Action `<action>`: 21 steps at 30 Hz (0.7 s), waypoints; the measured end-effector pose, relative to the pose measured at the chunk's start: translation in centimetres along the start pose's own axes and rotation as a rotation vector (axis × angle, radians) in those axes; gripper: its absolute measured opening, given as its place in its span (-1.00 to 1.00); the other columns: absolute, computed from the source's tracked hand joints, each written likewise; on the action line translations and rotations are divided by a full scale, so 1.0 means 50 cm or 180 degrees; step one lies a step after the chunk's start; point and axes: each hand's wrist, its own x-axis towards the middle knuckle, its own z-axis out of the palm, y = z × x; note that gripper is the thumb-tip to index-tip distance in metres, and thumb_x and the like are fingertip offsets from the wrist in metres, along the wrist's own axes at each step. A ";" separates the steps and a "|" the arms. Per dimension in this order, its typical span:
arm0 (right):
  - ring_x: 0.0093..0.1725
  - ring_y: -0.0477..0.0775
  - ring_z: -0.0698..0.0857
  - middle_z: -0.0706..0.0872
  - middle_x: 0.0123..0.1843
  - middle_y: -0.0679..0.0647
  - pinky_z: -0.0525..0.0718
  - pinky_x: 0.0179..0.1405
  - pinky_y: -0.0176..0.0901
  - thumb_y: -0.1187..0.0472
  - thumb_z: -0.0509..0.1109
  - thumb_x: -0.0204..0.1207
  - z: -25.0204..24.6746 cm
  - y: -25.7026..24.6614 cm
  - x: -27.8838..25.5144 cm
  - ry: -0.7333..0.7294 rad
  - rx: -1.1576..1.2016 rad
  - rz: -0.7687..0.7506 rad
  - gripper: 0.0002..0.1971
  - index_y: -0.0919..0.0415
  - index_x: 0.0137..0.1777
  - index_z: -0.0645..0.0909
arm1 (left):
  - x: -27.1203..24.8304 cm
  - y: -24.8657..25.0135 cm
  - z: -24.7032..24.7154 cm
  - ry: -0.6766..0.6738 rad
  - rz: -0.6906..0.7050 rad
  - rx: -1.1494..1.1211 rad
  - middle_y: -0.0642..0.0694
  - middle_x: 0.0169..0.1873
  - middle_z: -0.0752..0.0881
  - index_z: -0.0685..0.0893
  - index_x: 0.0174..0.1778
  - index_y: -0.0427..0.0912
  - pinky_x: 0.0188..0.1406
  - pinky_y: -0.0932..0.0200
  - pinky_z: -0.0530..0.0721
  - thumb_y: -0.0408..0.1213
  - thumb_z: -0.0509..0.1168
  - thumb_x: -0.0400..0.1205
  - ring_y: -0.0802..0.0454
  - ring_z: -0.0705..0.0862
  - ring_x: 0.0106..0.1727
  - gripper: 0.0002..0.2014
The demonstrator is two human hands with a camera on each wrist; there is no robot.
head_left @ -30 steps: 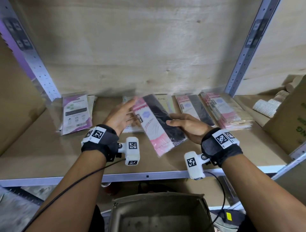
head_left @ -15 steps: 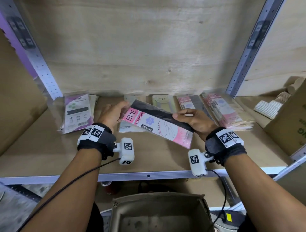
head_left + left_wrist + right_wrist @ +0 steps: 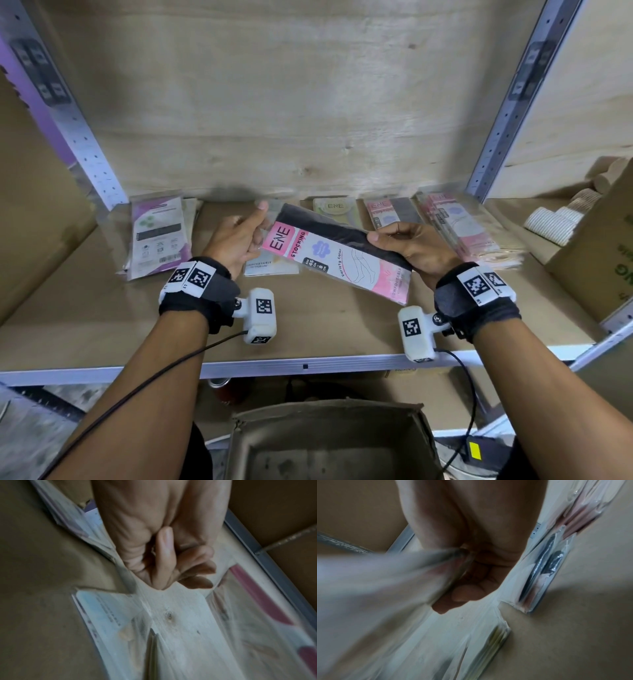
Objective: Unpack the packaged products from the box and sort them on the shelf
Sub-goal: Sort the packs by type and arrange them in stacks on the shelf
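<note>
stocking packet (image 3: 337, 255), pink and white with a black part, is held tilted in the air above the shelf (image 3: 102, 318). right hand (image 3: 416, 250) grips its right end, thumb on top. left hand (image 3: 236, 240) is at its left end with fingers curled, but i cannot tell if it really holds the packet. other packets lie in a row at the back of the shelf: purple packet (image 3: 157, 234), green packet (image 3: 334, 207), pink stack (image 3: 466, 229). cardboard box (image 3: 337, 442) stands open below the shelf.
</note>
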 end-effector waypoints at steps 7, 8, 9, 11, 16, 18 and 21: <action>-0.09 0.06 0.84 0.87 -0.01 0.21 0.74 -0.15 -0.25 0.14 0.64 0.29 -0.011 0.011 0.000 -0.0378 0.0026 0.0044 -0.68 0.26 0.02 0.82 | -0.004 0.005 0.017 -0.0459 -0.0101 -0.0828 -0.08 -0.55 0.51 0.56 -0.07 -0.23 -0.76 0.39 0.19 -0.06 0.18 0.77 0.21 0.29 -0.74 -0.71; -0.05 0.05 0.83 0.86 0.02 0.20 0.73 -0.09 -0.26 0.13 0.62 0.30 -0.014 0.011 0.000 -0.0490 -0.0052 0.0057 -0.68 0.24 0.04 0.82 | -0.002 0.006 0.019 -0.0473 -0.0099 -0.0873 -0.02 -0.60 0.55 0.57 0.01 -0.22 -0.75 0.39 0.20 -0.10 0.15 0.78 0.22 0.29 -0.75 -0.75; -0.01 0.05 0.83 0.86 0.05 0.20 0.72 -0.03 -0.26 0.13 0.61 0.32 -0.017 0.011 0.000 -0.0588 -0.0118 0.0078 -0.69 0.22 0.05 0.82 | 0.003 0.005 0.021 -0.0487 -0.0069 -0.0880 0.03 -0.65 0.55 0.61 0.02 -0.19 -0.75 0.39 0.21 -0.15 0.12 0.80 0.23 0.29 -0.77 -0.76; 0.02 0.06 0.83 0.85 0.07 0.21 0.73 0.00 -0.27 0.13 0.59 0.34 -0.025 0.008 -0.001 -0.0732 -0.0170 0.0115 -0.69 0.20 0.07 0.82 | 0.011 -0.003 0.025 -0.0538 0.0036 -0.0726 0.07 -0.73 0.48 0.77 -0.15 0.01 -0.74 0.39 0.27 -0.26 0.03 0.84 0.25 0.27 -0.80 -0.58; -0.01 0.05 0.81 0.82 0.10 0.26 0.73 0.01 -0.28 0.27 0.50 0.50 -0.040 -0.003 0.001 -0.0780 -0.0236 0.0065 -0.73 0.31 0.18 0.74 | 0.023 -0.014 0.053 -0.0316 -0.0065 -0.0697 0.05 -0.73 0.55 0.84 -0.02 0.16 -0.68 0.39 0.51 -0.32 0.06 0.83 0.25 0.42 -0.77 -0.56; -0.04 0.06 0.81 0.83 0.06 0.23 0.74 0.00 -0.25 0.30 0.47 0.54 -0.047 -0.008 0.001 -0.0777 -0.0260 0.0070 -0.79 0.28 0.15 0.74 | 0.025 -0.013 0.062 -0.0524 0.0105 -0.0451 0.08 -0.73 0.50 0.86 -0.11 0.16 -0.70 0.39 0.44 -0.34 0.00 0.85 0.26 0.33 -0.78 -0.47; -0.01 0.15 0.80 0.81 0.10 0.30 0.76 0.08 -0.09 0.30 0.47 0.54 -0.058 -0.013 0.002 -0.0746 -0.0347 0.0077 -0.77 0.32 0.17 0.73 | 0.028 -0.015 0.075 -0.0617 0.0172 -0.0414 -0.01 -0.69 0.49 0.76 -0.14 -0.05 -0.74 0.36 0.38 -0.49 -0.06 0.83 0.13 0.15 -0.75 -0.49</action>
